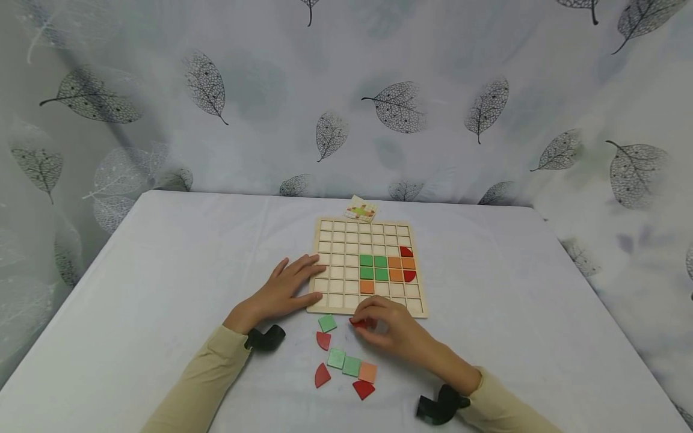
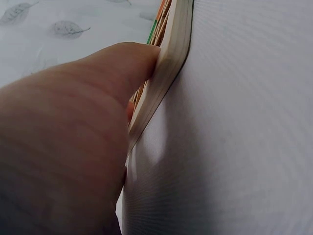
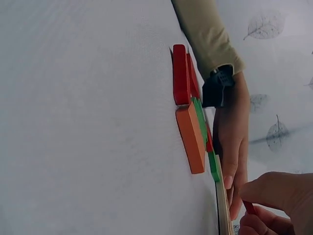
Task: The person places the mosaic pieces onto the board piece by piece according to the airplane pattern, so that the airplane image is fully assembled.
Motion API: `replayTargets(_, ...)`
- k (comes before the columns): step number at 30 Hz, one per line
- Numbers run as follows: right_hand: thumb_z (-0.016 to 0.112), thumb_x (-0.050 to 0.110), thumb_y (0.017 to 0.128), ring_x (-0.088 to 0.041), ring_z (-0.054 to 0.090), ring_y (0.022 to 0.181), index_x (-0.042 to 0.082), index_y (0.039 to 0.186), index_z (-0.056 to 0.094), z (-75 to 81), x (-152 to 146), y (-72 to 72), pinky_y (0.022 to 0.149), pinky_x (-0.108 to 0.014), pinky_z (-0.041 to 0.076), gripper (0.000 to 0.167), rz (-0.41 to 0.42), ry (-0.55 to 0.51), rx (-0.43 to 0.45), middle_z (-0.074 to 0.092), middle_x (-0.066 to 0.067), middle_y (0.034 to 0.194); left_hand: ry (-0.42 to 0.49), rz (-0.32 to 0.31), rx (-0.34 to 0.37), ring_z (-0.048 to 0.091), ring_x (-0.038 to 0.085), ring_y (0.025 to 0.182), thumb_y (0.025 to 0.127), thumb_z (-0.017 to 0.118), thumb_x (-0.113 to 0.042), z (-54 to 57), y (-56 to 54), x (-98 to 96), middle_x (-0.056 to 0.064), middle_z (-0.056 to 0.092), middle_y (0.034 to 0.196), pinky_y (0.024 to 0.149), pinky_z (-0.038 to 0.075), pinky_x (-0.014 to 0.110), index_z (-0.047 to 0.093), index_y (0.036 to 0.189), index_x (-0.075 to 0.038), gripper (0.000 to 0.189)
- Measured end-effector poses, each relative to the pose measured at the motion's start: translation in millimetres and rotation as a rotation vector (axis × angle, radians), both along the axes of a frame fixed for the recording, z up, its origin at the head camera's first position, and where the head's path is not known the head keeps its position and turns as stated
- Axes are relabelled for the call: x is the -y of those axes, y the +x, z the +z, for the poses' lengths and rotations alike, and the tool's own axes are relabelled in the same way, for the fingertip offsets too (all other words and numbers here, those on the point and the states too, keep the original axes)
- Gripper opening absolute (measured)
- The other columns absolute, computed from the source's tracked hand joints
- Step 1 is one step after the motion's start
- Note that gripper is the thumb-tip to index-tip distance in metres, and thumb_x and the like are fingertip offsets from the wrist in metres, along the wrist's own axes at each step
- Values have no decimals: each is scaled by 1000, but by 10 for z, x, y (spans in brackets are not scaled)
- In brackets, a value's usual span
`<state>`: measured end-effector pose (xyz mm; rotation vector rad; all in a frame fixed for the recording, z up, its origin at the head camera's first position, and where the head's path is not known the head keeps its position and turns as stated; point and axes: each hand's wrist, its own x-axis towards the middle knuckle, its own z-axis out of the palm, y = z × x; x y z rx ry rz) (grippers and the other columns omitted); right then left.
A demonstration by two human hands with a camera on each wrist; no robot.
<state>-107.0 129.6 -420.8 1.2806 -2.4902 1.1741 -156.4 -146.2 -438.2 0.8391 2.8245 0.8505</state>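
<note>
My left hand [image 1: 281, 290] rests with fairly straight fingers on the left edge of a wooden grid board [image 1: 336, 287]. In the left wrist view its thumb [image 2: 139, 61] touches the board's side. By the board's front edge, my right hand [image 1: 399, 329] pinches a red quarter-circle tile [image 1: 357, 323] between thumb and fingers. The right wrist view shows this tile's edge [image 3: 250, 208], the rest hidden by the fingers. Green squares [image 1: 373, 267], orange squares [image 1: 396, 275] and two red quarter-circles, one the upper red tile [image 1: 406, 252], sit in the board's right half.
Loose tiles lie in front of the board: several green squares [image 1: 335, 358], an orange square [image 1: 368, 372] and red quarter-circles [image 1: 322, 376]. A small pattern card [image 1: 361, 209] stands behind the board's far edge. A white cloth [image 1: 487, 270] covers the table.
</note>
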Motion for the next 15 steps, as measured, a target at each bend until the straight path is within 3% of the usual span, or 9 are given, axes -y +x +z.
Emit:
replayTargets(7,79,1,78,-12,62,83,5,93,75,-24,-39,-64,72,-20,55,16,-115,24,33,68,-3,96,7,-9,9,23,33,147,94,64,-35,-1,-3,4,11,33,156,117,8,59,47,144,-12,58)
replayTargets(15,79,-2,78,-13,60,78,5,93,73,-70,-80,-128,68,-19,53,17,-172,25,48,68,-4,95,5,-5,14,23,32,147,94,64,-35,9,5,-1,11,32,156,117,7,58,47,144,-12,58)
